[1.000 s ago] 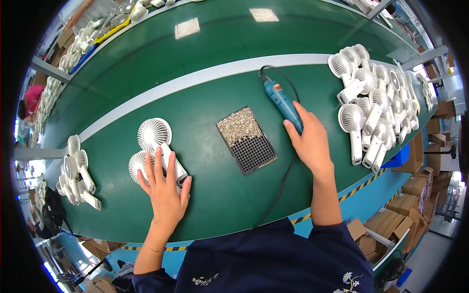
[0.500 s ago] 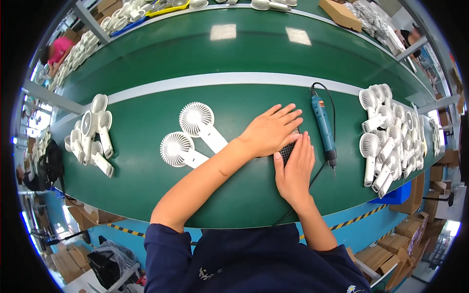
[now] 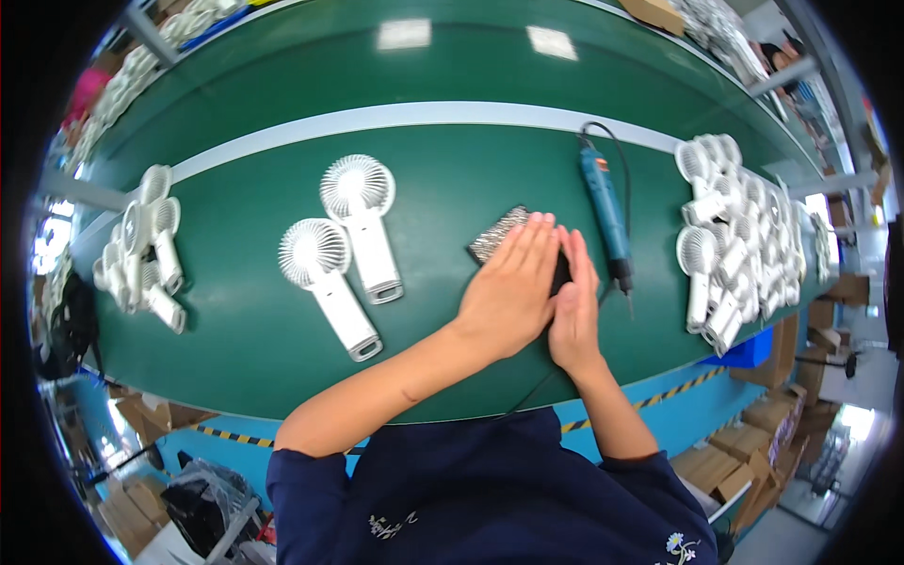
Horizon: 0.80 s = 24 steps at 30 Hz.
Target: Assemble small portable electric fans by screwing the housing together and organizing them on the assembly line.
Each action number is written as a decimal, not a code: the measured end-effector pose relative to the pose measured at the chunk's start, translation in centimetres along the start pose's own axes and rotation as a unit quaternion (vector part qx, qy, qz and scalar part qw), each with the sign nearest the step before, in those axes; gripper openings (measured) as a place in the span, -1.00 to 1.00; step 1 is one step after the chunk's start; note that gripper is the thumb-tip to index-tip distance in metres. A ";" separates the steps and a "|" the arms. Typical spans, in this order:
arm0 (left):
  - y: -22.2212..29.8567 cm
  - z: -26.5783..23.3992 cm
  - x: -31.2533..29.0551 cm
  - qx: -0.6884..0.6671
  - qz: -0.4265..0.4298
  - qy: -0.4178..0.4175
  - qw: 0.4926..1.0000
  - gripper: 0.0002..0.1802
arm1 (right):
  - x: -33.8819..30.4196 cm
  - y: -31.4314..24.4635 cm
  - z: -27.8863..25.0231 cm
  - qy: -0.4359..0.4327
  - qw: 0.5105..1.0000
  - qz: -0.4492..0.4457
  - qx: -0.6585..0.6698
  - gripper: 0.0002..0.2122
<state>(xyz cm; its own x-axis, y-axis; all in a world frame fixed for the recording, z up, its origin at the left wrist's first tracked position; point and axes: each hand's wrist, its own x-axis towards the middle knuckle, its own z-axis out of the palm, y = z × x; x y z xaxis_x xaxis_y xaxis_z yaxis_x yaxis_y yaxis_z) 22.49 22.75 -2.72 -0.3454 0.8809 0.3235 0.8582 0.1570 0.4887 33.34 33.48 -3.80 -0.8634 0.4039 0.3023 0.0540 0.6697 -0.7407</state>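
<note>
Now both hands are at the tray [image 3: 490,243], whereas a second ago the left hand [image 3: 508,299] was on the two fans [image 3: 315,254] and the right hand [image 3: 576,320] held the screwdriver [image 3: 610,212]. That tool lies right of the tray; the fans lie left of it. Since half a second ago, the left hand's fingers have swung from pointing rightward to pointing away from the body. Both hands are flat and opened out, fingers straight and close together, side by side over the tray; whether either grips anything underneath cannot be told. The tray looks dark-edged, its exposed far-left corner covered with small, shiny, silvery pieces, the rest largely hidden.
</note>
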 end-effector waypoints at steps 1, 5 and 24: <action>0.3 -0.2 -0.4 0.018 0.012 -0.014 1.000 -0.30 | 0.0 -0.2 0.0 0.015 1.000 0.014 0.022 -0.40; 1.8 -0.2 -1.0 0.013 0.029 -0.041 0.999 -0.32 | 0.4 -0.8 -0.5 0.049 0.983 0.057 0.166 -0.47; -4.2 -1.3 -0.9 0.014 -0.127 0.068 0.989 -0.57 | 3.2 -1.8 -2.9 -0.171 0.968 -0.146 -0.110 -0.72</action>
<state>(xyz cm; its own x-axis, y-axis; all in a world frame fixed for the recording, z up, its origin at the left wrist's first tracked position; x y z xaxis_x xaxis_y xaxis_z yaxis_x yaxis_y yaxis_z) 18.71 20.71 -4.00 -0.5975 0.7432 0.3011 0.7469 0.3793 0.5461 31.96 35.38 0.28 -0.9713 -0.0279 0.2363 -0.1454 0.8558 -0.4965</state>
